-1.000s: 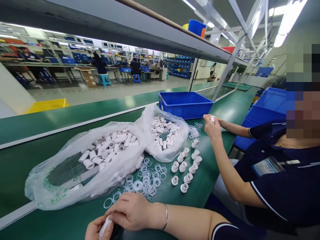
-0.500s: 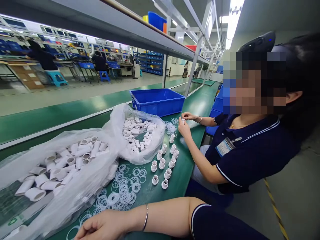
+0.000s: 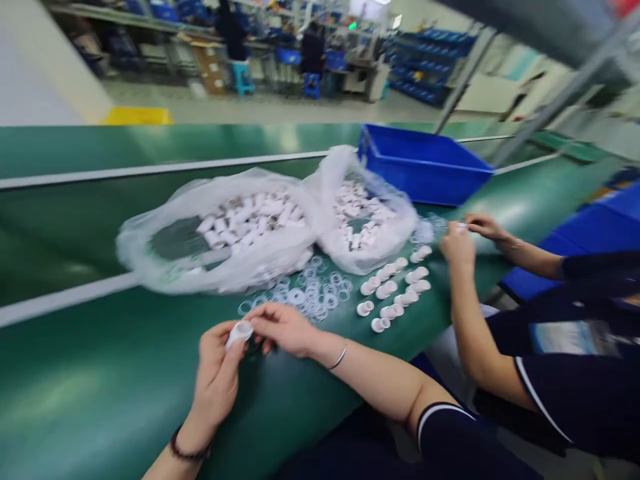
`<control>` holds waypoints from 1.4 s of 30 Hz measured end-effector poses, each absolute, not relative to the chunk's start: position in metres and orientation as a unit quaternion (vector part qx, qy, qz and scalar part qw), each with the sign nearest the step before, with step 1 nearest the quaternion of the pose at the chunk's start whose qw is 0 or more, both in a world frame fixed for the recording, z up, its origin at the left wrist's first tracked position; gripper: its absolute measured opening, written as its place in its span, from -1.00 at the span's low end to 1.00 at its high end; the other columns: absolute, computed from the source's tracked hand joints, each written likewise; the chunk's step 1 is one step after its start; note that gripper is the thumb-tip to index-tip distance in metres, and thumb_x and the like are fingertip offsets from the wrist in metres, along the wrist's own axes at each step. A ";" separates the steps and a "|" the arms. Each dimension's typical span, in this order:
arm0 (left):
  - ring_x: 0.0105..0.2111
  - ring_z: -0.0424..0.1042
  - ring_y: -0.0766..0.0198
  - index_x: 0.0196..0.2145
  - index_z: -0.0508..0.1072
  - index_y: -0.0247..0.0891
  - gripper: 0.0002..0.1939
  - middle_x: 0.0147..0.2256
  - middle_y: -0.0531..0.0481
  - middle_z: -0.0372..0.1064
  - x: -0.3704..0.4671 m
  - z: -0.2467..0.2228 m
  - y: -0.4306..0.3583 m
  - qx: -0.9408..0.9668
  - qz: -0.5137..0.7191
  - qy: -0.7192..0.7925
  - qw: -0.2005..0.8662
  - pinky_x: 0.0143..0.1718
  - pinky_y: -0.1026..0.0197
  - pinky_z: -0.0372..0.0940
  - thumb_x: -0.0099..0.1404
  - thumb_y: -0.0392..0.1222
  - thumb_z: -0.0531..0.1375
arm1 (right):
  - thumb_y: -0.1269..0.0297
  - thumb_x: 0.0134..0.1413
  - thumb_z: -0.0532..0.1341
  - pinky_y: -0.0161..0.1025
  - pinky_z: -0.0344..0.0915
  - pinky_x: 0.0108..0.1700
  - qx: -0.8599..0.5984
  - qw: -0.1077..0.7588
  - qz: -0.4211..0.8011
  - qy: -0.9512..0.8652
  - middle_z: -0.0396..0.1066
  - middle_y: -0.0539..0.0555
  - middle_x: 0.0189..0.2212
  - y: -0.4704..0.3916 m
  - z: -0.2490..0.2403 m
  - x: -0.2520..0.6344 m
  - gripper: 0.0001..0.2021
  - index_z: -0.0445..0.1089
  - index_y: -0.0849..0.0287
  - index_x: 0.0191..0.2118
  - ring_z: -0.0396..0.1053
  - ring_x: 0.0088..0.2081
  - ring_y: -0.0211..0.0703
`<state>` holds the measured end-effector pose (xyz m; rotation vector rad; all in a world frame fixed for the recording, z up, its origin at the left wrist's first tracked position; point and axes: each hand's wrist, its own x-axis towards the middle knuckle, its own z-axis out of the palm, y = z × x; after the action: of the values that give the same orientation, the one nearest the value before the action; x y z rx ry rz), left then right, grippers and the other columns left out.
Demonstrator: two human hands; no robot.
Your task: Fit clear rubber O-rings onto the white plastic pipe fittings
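Note:
My left hand (image 3: 216, 373) grips a short white plastic pipe fitting (image 3: 239, 335) with its open end facing up. At the fitting's rim, the thumb and fingers of my right hand (image 3: 287, 327) are closed together. Anything between the right fingertips is too small and blurred to make out. Just beyond my right hand lies a loose heap of thin clear rings (image 3: 315, 297) on the green table (image 3: 125, 373). Several flanged white fittings (image 3: 387, 289) stand in rows to the right of the rings.
Two clear plastic bags of white fittings lie open behind the rings, a larger bag (image 3: 135, 243) and a smaller bag (image 3: 327, 193). A blue bin (image 3: 430, 180) stands behind them. On my right, a co-worker's hands (image 3: 460, 243) hold a small white part above the table.
The view has swung left, and my left hand has come into sight with a fitting in it. My right hand, previously beside the rings at the bottom edge, is now at the fitting.

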<state>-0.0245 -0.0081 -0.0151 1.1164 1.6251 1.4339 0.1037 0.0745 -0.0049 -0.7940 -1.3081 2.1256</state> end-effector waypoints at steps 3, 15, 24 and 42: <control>-0.44 0.24 0.33 -0.12 0.29 -0.22 -0.64 -0.40 0.04 0.29 -0.012 -0.010 -0.007 0.355 0.632 0.532 0.438 -0.41 0.28 0.19 0.27 0.07 0.21 | 0.20 0.14 0.19 -0.54 0.22 -0.54 -0.279 0.272 0.779 -0.492 0.31 -0.12 -0.53 0.072 -0.005 0.108 -0.75 0.34 0.29 -0.16 0.29 -0.52 -0.44; -0.56 0.21 0.43 -0.26 0.31 -0.27 -0.59 -0.45 0.07 0.29 -0.002 0.005 -0.005 0.190 0.658 0.400 0.609 -0.51 0.35 0.14 0.20 0.12 0.28 | -0.03 -0.03 0.31 -0.47 0.23 -0.57 -0.295 0.291 0.760 -0.500 0.35 -0.06 -0.50 0.071 -0.005 0.113 -0.59 0.34 0.22 -0.23 0.30 -0.54 -0.41; -0.59 0.20 0.45 -0.36 0.32 -0.34 -0.59 -0.47 0.03 0.28 -0.006 0.000 -0.002 0.106 0.628 0.355 0.684 -0.56 0.37 0.14 0.15 0.08 0.33 | -0.09 0.05 0.23 -0.42 0.19 -0.56 -0.304 0.269 0.751 -0.520 0.33 -0.07 -0.52 0.070 -0.006 0.115 -0.56 0.33 0.20 -0.14 0.21 -0.57 -0.40; -0.39 0.32 0.33 -0.20 0.34 -0.22 -0.74 -0.25 -0.03 0.35 -0.039 -0.005 0.008 0.339 0.635 0.613 0.326 -0.37 0.27 0.23 0.24 -0.03 0.21 | 0.04 0.09 0.24 -0.30 0.32 -0.32 -0.317 0.391 0.598 -0.623 0.37 0.01 -0.33 0.102 0.013 0.140 -0.71 0.35 0.11 -0.16 0.36 -0.35 -0.25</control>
<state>-0.0393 0.0076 -0.0053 0.8888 1.6057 1.6651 0.1403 0.1024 0.0127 -0.8054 -1.5829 1.5194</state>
